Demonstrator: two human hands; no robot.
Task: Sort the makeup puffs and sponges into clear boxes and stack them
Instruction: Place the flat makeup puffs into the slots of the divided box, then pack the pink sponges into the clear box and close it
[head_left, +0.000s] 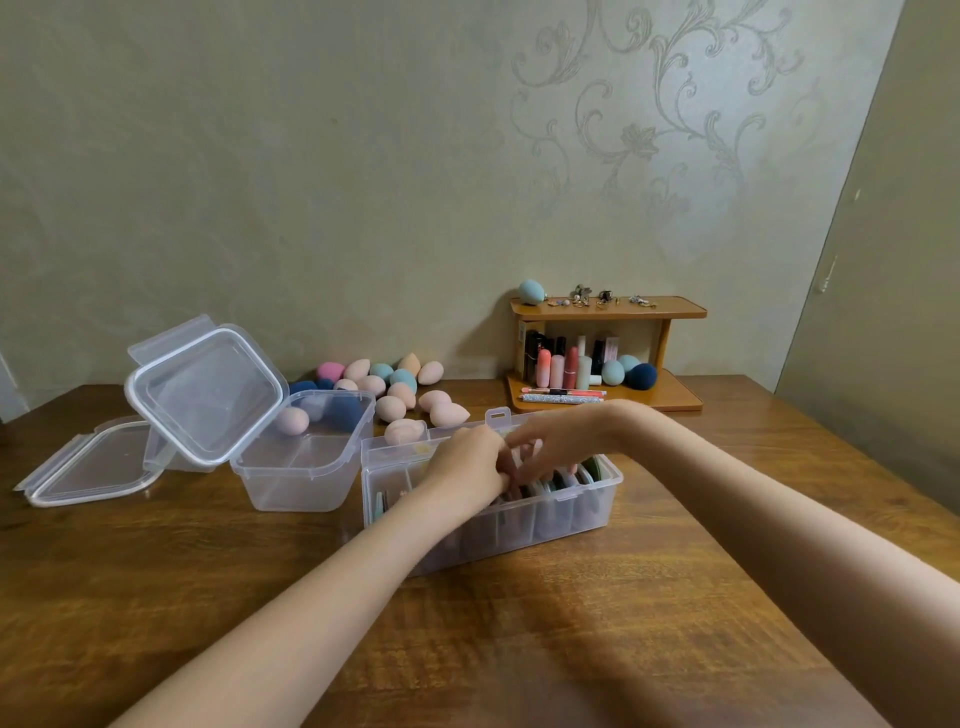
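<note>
Both hands work inside the long clear plastic divided box on the wooden counter, arranging flat round puffs. Left hand curls closed; right hand blurs, its fingers' grip unclear. Egg-shaped sponges probably come next, into the open clear tub.

Looks like a room in someone's home, probably a vanity corner: swirly patterned wallpaper, a wooden table pushed against the wall, and a little wooden shelf holding lipsticks and bits of jewellery.
</note>
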